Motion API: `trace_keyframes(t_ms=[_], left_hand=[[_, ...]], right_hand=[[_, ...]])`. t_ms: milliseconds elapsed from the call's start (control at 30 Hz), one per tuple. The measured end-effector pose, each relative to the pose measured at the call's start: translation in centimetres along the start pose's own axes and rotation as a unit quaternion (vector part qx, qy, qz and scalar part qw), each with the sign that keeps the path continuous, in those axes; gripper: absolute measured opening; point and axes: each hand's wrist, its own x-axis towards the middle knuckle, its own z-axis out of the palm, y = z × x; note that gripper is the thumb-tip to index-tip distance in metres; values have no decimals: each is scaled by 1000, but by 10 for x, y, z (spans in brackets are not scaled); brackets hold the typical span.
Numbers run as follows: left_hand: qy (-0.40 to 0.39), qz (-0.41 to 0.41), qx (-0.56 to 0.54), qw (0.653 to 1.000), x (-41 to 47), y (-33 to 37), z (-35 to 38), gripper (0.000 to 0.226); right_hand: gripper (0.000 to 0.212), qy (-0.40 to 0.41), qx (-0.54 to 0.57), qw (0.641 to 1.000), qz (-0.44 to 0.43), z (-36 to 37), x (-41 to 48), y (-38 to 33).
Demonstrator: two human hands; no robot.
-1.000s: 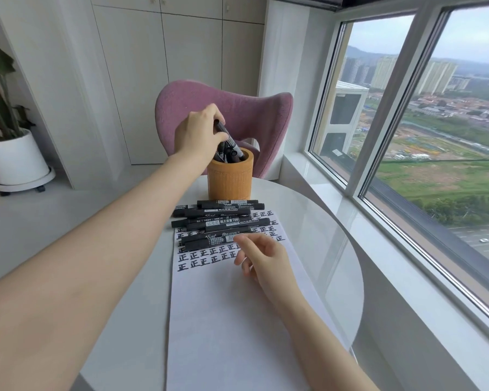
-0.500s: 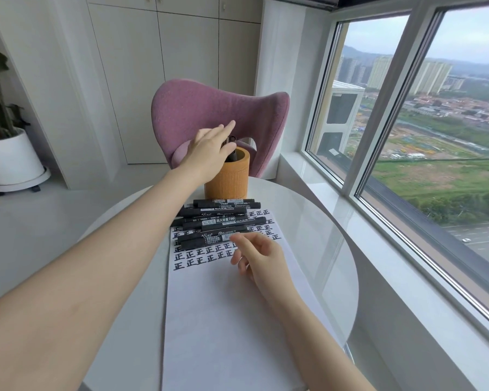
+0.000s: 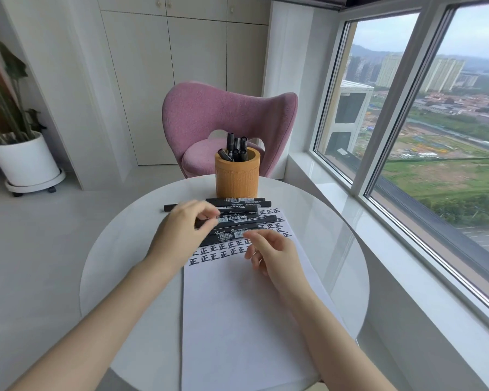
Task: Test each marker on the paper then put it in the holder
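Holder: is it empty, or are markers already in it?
Not empty. Several black markers stand in the holder, their ends poking above its rim; the exact count is unclear.

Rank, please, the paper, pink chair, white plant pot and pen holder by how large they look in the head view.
1. paper, though nearness to the camera inflates it
2. pink chair
3. white plant pot
4. pen holder

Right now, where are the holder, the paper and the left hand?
holder (image 3: 237, 176), head view, front wall of the orange cup.
paper (image 3: 237, 320), head view, blank lower part of the sheet.
left hand (image 3: 181, 232), head view, back of the hand.
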Motion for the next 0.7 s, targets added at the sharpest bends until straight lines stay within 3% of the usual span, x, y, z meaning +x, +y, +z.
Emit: trace_keyframes(t_ms=[400, 700], left_hand=[[-8, 0, 116, 993, -23, -2, 7, 21], [-47, -29, 58, 997, -27, -8, 9, 17]], right_hand=[[12, 10, 3, 1000, 11, 1, -3, -4], [13, 11, 2, 1000, 15, 1, -5, -8]])
